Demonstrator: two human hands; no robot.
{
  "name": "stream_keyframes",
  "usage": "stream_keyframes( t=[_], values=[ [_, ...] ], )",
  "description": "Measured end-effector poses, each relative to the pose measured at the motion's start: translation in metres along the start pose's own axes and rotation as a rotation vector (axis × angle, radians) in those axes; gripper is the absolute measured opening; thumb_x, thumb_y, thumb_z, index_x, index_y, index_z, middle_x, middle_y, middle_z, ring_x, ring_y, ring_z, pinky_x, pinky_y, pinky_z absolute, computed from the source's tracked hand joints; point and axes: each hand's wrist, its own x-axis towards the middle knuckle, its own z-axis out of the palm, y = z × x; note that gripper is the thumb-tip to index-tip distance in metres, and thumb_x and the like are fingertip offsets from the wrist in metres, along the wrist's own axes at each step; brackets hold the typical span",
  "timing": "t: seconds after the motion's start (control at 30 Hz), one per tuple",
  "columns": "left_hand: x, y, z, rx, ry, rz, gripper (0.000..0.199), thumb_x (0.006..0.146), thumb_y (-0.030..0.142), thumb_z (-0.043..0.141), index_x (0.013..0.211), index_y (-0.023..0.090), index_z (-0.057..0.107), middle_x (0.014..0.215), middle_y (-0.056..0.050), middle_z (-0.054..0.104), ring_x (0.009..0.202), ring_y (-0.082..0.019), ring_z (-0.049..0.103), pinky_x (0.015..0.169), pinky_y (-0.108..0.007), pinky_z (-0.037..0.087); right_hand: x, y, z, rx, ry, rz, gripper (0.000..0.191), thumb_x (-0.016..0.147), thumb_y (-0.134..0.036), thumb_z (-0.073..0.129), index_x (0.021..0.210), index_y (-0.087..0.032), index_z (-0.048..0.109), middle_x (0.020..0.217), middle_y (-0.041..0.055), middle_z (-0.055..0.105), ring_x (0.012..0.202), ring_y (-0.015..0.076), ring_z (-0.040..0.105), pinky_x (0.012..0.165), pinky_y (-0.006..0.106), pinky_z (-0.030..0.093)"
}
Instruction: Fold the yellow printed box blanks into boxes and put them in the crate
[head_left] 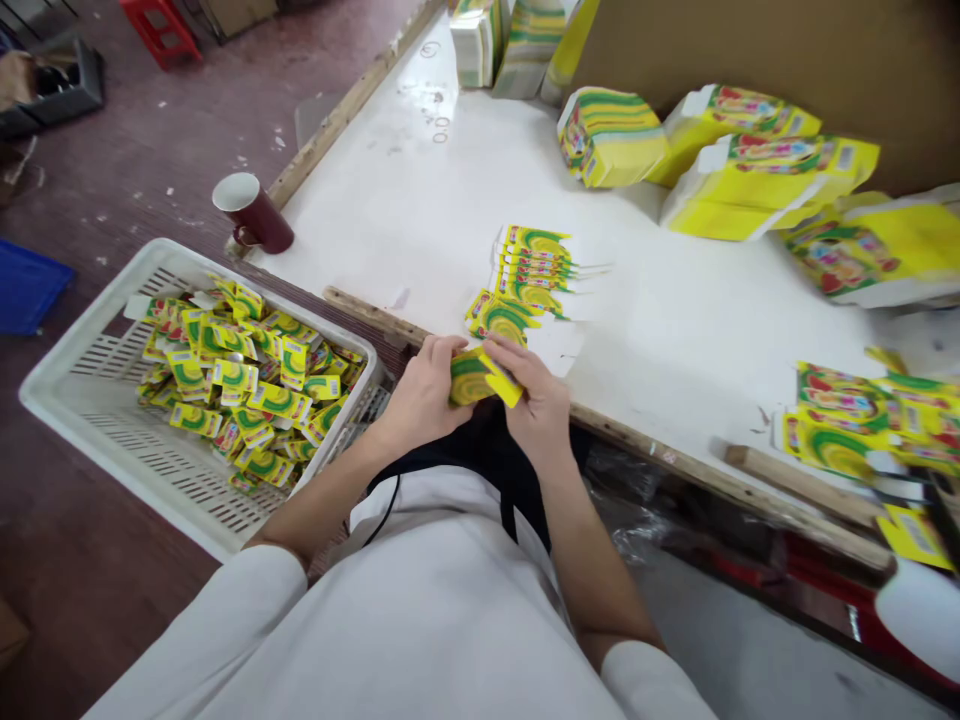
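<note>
Between my two hands, above the table's front edge, is a small yellow and green cardboard box point(472, 378) with a yellow flap standing out at its right end. My left hand point(427, 390) is closed around the box's left end. At the other end, my right hand point(536, 400) grips the box by the flap, thumb and fingers pressed together. Just beyond my hands, a fanned row of flat printed cartons point(532, 270) lies on the white table point(420, 210). Whether anything is inside the box is hidden.
On my left stands a white plastic basket point(90, 440) with many small boxes point(247, 390). A maroon mug point(259, 215) sits at the table's left corner. Stacks of flat cartons point(772, 180) line the back; more cartons point(840, 420) lie right, beside a wooden strip point(802, 485).
</note>
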Motion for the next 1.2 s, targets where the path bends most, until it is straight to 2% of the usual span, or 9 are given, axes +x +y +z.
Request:
stream_keyframes(
  t=[0.17, 0.37, 0.5, 0.6, 0.73, 0.83, 0.9, 1.07, 1.2],
  values=[
    [0.002, 0.002, -0.019, 0.049, -0.045, -0.074, 0.057, 0.07, 0.026, 0.075, 0.121, 0.018, 0.05, 0.119, -0.011, 0.066, 0.112, -0.028, 0.066, 0.095, -0.039, 0.053, 0.0, 0.006, -0.001, -0.116, -0.267, -0.034, 0.067, 0.096, -0.025, 0.058, 0.158, -0.029, 0.032, 0.168, 0.0099, 0.025, 0.152, 0.0308, 0.031, 0.119, 0.052, 0.04],
    [0.009, -0.004, -0.031, -0.049, -0.09, -0.093, 0.075, 0.067, 0.028, 0.079, 0.133, 0.024, 0.043, 0.115, -0.002, 0.073, 0.1, -0.021, 0.073, 0.086, -0.03, 0.054, 0.013, 0.005, -0.023, -0.089, -0.359, -0.022, 0.034, 0.096, -0.025, 0.058, 0.129, -0.028, 0.069, 0.16, 0.008, 0.042, 0.145, 0.029, 0.046, 0.117, 0.049, 0.043],
    [0.011, 0.003, -0.028, -0.002, -0.071, -0.093, 0.068, 0.069, 0.029, 0.078, 0.129, 0.024, 0.046, 0.114, -0.002, 0.074, 0.1, -0.021, 0.073, 0.085, -0.03, 0.054, 0.017, 0.004, -0.019, -0.017, -0.318, 0.069, 0.03, 0.09, -0.026, 0.067, 0.118, -0.03, 0.075, 0.153, 0.0062, 0.052, 0.14, 0.0287, 0.052, 0.117, 0.049, 0.042],
    [0.005, 0.003, -0.029, 0.032, -0.037, -0.142, 0.06, 0.072, 0.031, 0.077, 0.125, 0.023, 0.05, 0.116, -0.004, 0.072, 0.105, -0.022, 0.071, 0.088, -0.031, 0.054, 0.013, 0.005, 0.001, 0.054, -0.207, 0.121, 0.043, 0.089, -0.026, 0.067, 0.132, -0.03, 0.066, 0.153, 0.0071, 0.052, 0.141, 0.0286, 0.051, 0.118, 0.05, 0.04],
    [-0.015, -0.031, -0.058, 0.176, 0.08, -0.314, 0.061, 0.073, 0.031, 0.077, 0.127, 0.022, 0.051, 0.121, -0.008, 0.067, 0.112, -0.026, 0.066, 0.1, -0.039, 0.052, 0.014, 0.021, 0.006, -0.008, -0.093, 0.275, 0.076, 0.084, -0.036, 0.073, 0.153, -0.026, 0.04, 0.144, 0.012, 0.06, 0.124, 0.0293, 0.064, 0.107, 0.05, 0.05],
    [-0.03, -0.069, -0.089, 0.434, 0.32, -0.479, 0.084, 0.064, 0.032, 0.085, 0.136, 0.014, 0.045, 0.138, -0.02, 0.055, 0.134, -0.041, 0.049, 0.115, -0.059, 0.036, 0.022, 0.043, -0.007, -0.43, 0.001, 0.471, 0.063, 0.084, -0.03, 0.072, 0.143, -0.017, 0.052, 0.121, 0.0159, 0.071, 0.113, 0.034, 0.066, 0.102, 0.055, 0.05],
    [-0.036, -0.085, -0.098, 0.449, 0.376, -0.511, 0.089, 0.066, 0.037, 0.085, 0.14, 0.013, 0.041, 0.14, -0.022, 0.052, 0.135, -0.042, 0.047, 0.116, -0.061, 0.034, 0.028, 0.055, -0.013, -0.641, -0.059, 0.525, 0.054, 0.08, -0.022, 0.073, 0.132, -0.012, 0.061, 0.116, 0.0192, 0.071, 0.11, 0.0365, 0.064, 0.098, 0.054, 0.05],
    [-0.031, -0.074, -0.069, 0.21, 0.2, -0.333, 0.068, 0.078, 0.04, 0.076, 0.135, 0.016, 0.049, 0.128, -0.015, 0.064, 0.122, -0.03, 0.061, 0.109, -0.047, 0.046, 0.029, 0.068, -0.009, -0.659, -0.15, 0.51, 0.04, 0.079, -0.01, 0.065, 0.118, -0.015, 0.064, 0.095, 0.0113, 0.072, 0.096, 0.0306, 0.064, 0.09, 0.045, 0.051],
    [-0.022, -0.056, -0.047, 0.116, 0.073, -0.225, 0.054, 0.082, 0.038, 0.074, 0.129, 0.019, 0.055, 0.127, -0.011, 0.067, 0.121, -0.026, 0.063, 0.107, -0.044, 0.048, 0.025, 0.075, -0.006, -0.66, -0.048, 0.453, 0.048, 0.077, -0.014, 0.067, 0.124, -0.016, 0.057, 0.112, 0.015, 0.068, 0.104, 0.0315, 0.061, 0.093, 0.046, 0.05]
  ],
)
